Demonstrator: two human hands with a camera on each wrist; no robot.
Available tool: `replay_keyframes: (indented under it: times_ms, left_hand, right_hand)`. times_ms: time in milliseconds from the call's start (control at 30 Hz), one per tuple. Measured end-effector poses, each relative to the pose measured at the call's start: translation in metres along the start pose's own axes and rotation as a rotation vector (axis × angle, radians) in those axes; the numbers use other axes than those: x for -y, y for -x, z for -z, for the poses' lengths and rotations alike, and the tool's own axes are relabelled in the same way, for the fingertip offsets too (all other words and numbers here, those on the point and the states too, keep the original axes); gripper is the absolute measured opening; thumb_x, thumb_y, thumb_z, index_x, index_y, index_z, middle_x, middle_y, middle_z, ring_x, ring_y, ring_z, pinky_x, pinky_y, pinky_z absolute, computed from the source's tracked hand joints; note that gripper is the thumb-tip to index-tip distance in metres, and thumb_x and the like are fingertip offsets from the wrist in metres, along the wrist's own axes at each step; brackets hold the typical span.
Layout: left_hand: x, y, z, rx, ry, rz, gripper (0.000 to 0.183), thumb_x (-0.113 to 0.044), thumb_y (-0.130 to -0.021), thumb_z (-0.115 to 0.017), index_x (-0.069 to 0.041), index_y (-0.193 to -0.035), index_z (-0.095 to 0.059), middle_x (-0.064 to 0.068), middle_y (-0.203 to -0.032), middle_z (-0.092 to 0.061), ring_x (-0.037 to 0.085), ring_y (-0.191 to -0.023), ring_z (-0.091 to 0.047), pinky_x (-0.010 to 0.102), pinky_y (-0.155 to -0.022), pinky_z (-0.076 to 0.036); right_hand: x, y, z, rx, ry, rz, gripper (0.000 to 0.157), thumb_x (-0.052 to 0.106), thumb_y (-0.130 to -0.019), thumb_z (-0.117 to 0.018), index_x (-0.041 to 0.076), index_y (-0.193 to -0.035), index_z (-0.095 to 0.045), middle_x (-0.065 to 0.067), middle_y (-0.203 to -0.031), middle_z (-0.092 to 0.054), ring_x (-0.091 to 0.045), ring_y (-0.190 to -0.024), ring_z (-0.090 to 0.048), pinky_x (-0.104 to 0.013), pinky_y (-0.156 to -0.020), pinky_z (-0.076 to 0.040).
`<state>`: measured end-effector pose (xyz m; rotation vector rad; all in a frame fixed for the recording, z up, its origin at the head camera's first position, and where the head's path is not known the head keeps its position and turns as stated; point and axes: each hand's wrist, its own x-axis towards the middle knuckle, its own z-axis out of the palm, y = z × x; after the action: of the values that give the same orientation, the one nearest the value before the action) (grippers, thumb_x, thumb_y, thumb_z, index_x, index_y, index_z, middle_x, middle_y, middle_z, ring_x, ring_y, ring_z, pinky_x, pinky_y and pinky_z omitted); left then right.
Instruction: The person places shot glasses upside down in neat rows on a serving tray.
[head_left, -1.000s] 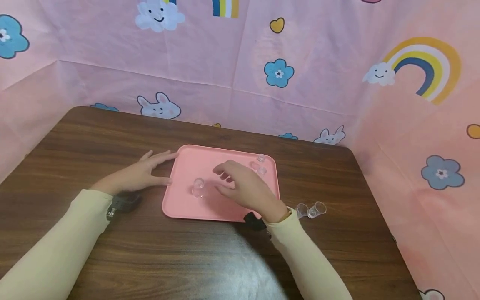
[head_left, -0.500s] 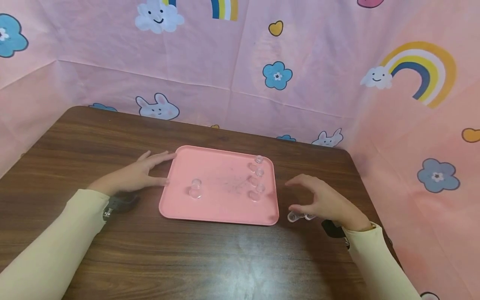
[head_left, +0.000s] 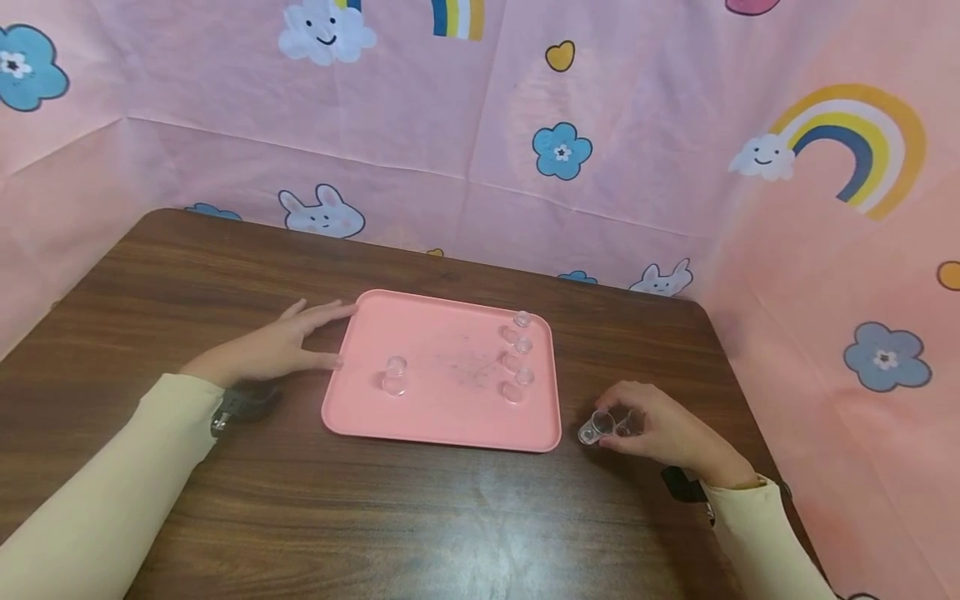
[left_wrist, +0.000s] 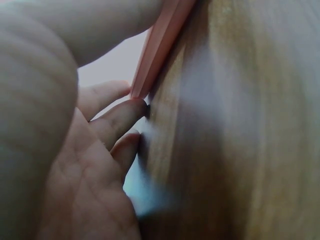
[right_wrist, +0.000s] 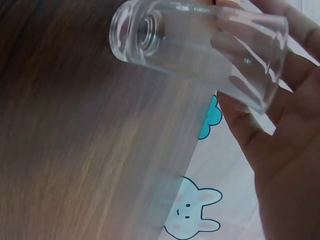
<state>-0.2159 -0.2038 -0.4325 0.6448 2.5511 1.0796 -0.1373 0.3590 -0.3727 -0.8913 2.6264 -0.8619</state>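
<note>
My right hand [head_left: 663,427] curves about a clear glass [head_left: 590,431] beside the pink tray [head_left: 442,419], whether pinching I cannot tell, and a careless lift might topple the second glass [head_left: 632,422] crowded close toward my palm.

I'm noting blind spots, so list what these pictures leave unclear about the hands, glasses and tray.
- Grey marks on the pink tray: too faint and blurred to read in the head view.
- Whether the right hand firmly grips the shot glass: in the right wrist view, the glass distorts the fingers behind it.
- Most of the tray in the left wrist view: covered by the left hand and cut off by the top edge.
</note>
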Motion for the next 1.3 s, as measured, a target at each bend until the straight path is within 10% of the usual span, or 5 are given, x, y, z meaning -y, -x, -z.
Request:
replay_keyframes:
  times_ms: [500, 833, 1300]
  left_hand:
    - [-0.006, -0.003, 0.003, 0.011, -0.009, -0.008, 0.089, -0.045, -0.092, -0.077, -0.015, -0.163, -0.032, 0.021, -0.17, -0.018, 0.05, -0.156, 0.007, 0.071, -0.121, 0.007]
    - [-0.007, -0.004, 0.004, 0.004, -0.015, -0.001, 0.089, -0.046, -0.091, -0.077, -0.017, -0.163, -0.032, 0.021, -0.171, -0.018, 0.048, -0.157, 0.002, 0.07, -0.122, 0.008]
    - [-0.001, -0.002, 0.001, 0.001, -0.011, -0.016, 0.087, -0.045, -0.092, -0.076, -0.016, -0.162, -0.034, 0.021, -0.169, -0.022, 0.045, -0.158, -0.006, 0.066, -0.124, 0.009]
  right_hand:
    - [0.003, -0.013, -0.006, -0.049, 0.033, -0.038, 0.027, 0.009, -0.087, -0.084, 0.018, -0.108, -0.07, 0.012, -0.097, -0.07, -0.011, -0.091, -0.065, -0.032, -0.081, -0.059]
    - [0.005, -0.021, -0.005, -0.073, 0.011, -0.055, 0.029, 0.004, -0.086, -0.084, 0.014, -0.109, -0.069, 0.0, -0.094, -0.063, -0.014, -0.072, -0.061, -0.026, -0.047, -0.055]
    - [0.007, -0.026, -0.006, -0.063, -0.086, -0.168, 0.026, 0.01, -0.091, -0.081, 0.018, -0.112, -0.067, -0.002, -0.103, -0.063, -0.025, -0.077, -0.062, -0.03, -0.045, -0.056]
